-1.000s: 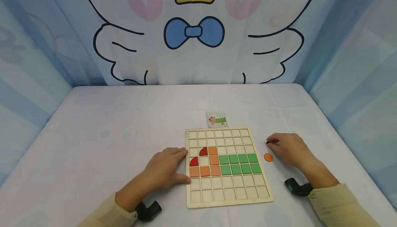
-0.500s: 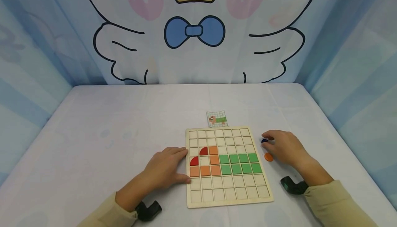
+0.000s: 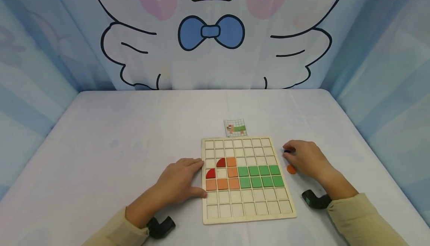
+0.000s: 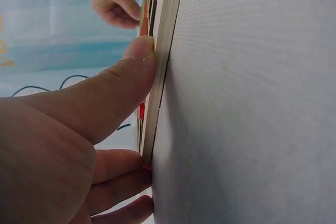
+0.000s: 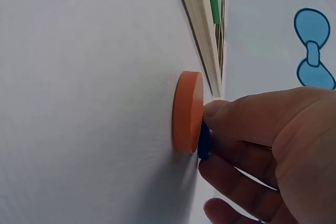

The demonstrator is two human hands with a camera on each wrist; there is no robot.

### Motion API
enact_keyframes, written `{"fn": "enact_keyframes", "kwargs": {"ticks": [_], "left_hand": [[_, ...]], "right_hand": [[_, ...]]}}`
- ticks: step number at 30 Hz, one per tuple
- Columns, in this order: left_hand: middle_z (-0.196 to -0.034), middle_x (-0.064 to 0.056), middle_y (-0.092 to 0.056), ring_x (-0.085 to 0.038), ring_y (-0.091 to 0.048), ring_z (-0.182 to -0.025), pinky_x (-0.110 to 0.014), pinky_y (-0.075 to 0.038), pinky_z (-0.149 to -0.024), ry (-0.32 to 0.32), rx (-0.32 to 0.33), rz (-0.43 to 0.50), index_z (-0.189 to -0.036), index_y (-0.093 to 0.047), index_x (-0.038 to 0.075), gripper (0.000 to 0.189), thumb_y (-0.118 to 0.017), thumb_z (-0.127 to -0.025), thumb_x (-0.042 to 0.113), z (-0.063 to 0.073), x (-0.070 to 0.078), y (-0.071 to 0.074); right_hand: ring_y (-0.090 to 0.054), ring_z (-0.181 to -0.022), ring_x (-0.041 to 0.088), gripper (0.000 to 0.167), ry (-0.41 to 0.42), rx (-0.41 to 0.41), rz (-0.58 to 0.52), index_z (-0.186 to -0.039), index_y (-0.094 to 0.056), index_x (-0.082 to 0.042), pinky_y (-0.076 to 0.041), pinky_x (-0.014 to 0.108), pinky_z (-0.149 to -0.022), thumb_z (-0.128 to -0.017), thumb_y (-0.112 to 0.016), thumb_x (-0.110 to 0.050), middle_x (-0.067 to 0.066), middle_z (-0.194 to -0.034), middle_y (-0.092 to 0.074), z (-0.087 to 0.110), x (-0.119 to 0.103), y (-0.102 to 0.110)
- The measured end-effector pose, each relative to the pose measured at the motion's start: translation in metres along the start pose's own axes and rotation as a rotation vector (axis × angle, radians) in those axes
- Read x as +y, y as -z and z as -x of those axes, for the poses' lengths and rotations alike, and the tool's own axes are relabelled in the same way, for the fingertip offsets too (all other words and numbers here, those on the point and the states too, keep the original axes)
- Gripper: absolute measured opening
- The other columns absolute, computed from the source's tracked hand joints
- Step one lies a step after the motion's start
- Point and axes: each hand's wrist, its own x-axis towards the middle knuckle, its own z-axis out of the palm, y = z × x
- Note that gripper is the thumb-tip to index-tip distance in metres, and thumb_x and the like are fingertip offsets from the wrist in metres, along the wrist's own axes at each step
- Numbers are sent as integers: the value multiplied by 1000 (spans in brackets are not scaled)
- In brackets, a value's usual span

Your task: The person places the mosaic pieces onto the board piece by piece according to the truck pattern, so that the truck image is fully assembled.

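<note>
My left hand (image 3: 178, 180) rests against the left edge of a wooden grid board (image 3: 250, 221), fingers and thumb relaxed; the left wrist view shows the thumb (image 4: 118, 85) touching the board's side. To the right of the board, my right hand (image 3: 309, 160) pinches a small dark blue piece (image 5: 204, 141) between thumb and fingertips, low over the table. Much of that piece is hidden by the fingers. Just nearer to me lies an orange disc (image 3: 291, 169). Green squares (image 3: 256, 181), orange squares (image 3: 222, 184) and red quarter-circle pieces (image 3: 210, 173) fill some cells.
A small picture card (image 3: 235, 128) with a coloured grid figure lies just beyond the board's far edge. The white-covered table (image 3: 117, 134) ends at a printed cloth backdrop (image 3: 210, 67), with blue cloth on both sides.
My right hand has shifted a little left, towards the board, with the dark blue piece at its fingertips. The left hand has kept its place on the board's edge.
</note>
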Motion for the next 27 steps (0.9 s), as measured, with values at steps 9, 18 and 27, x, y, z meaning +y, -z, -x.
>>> {"fn": "enact_keyframes", "kwargs": {"ticks": [9,18,27], "left_hand": [[-141,-11,-56,-33,-50,-130,-54,-45,-101,3,-5,6,-140,-57,2,86,-86,-74,50,0,1,1],[-141,-10,-56,-32,-49,-131,-54,-45,-101,12,-4,11,-140,-57,3,86,-86,-74,49,0,0,2],[-142,-10,-56,-32,-49,-132,-54,-44,-101,21,-14,17,-140,-57,3,87,-86,-74,50,1,2,3]], "right_hand": [[-64,-105,39,27,45,3,-26,-113,-68,6,-49,56,-92,-93,-69,-11,20,-108,-69,0,-9,7],[-66,-98,32,20,174,25,-87,-109,-70,2,-53,51,-85,-91,-70,-7,13,-103,-69,-1,-49,12],[-67,-94,25,16,266,-13,-66,-106,-71,-3,-55,47,-84,-90,-73,-8,6,-100,-70,-5,-83,3]]}}
